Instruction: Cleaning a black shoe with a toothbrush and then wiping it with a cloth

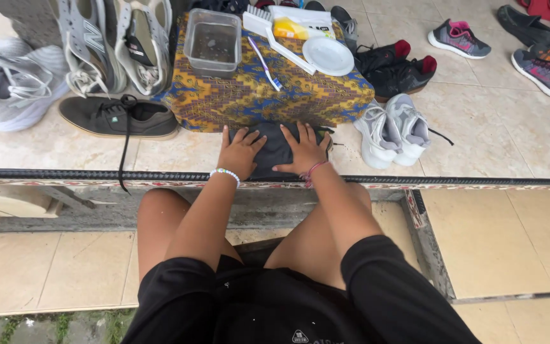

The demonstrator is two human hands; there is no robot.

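Seated at a tiled step, a person presses both hands flat on a dark shoe (276,150) at the centre of the frame: the left hand (239,153) and right hand (305,151) lie open with fingers spread, resting on it rather than gripping. Just above stands a low stand draped in patterned blue-and-yellow cloth (268,95), bearing a clear plastic tub (212,42), a toothbrush (265,64) and a white lid (328,56). White sneakers (393,130) sit to the right, a black sneaker (119,117) to the left.

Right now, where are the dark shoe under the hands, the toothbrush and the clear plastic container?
dark shoe (276,150), head view, upper between the hands.
toothbrush (263,62), head view, mid-handle.
clear plastic container (212,43), head view, inside bottom.
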